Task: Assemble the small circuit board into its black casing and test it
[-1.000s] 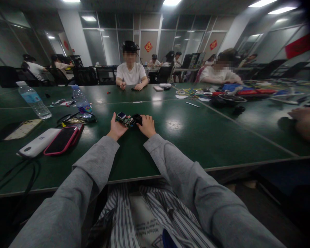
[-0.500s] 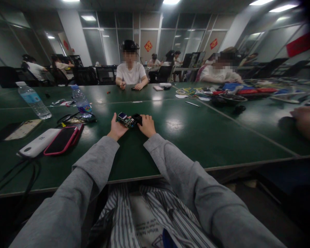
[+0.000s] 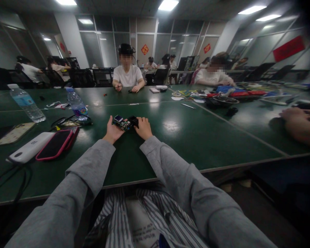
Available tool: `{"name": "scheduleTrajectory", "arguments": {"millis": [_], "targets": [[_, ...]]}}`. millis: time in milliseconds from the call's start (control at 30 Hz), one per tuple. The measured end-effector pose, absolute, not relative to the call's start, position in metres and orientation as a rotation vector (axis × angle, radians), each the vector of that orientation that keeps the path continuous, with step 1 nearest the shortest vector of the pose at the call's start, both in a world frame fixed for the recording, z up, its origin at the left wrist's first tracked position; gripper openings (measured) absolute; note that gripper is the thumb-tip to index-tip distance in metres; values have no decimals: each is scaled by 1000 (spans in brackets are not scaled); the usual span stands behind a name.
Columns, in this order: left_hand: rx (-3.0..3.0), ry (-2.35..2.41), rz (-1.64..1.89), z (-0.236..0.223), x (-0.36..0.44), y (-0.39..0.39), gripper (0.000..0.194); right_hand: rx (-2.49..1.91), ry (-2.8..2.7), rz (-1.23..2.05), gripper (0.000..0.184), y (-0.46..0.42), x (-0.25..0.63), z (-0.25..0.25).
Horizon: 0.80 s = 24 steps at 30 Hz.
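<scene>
A green circuit board [image 3: 123,124] with a small pale screen [image 3: 118,118] lies across my left hand [image 3: 113,131], whose thumb rises along the board's left side. At the board's right end sits a black box-like part [image 3: 133,121]. My right hand [image 3: 144,128] closes on that black part, its fingers bent over the right side. Whether the part is joined to the board, I cannot tell. Both hands are just above or on the green table [image 3: 175,144], close together, and the undersides of the board and the black part are hidden.
At left stand two water bottles [image 3: 28,103] near a white power bank [image 3: 32,148], a pink-cased phone [image 3: 55,144] and black cables [image 3: 15,175]. A person [image 3: 127,74] sits opposite. Parts and bags [image 3: 235,91] are heaped at right, with another person's hand [image 3: 299,120] nearby.
The view has shifted slightly, so everything sits a little further left and mostly lower. My hands keep the same hold on the board and the black part.
</scene>
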<state>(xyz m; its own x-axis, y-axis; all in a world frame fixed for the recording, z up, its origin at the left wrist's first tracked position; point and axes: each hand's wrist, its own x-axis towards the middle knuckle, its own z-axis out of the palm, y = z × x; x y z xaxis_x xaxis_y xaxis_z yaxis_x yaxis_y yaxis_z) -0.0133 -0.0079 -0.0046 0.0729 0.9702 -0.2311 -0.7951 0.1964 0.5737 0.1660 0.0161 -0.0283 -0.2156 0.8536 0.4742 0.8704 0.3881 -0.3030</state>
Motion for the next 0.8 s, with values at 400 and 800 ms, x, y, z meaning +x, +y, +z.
{"name": "scheduleTrajectory", "arguments": {"millis": [400,800], "targets": [[330,659,1364,-5,-10,-10,53,-1416,-1939,52,46,20,164,-28],[346,713,1376,-9,-7,-12,57,-995,-1880,100,48,-7,139,-10]]}}
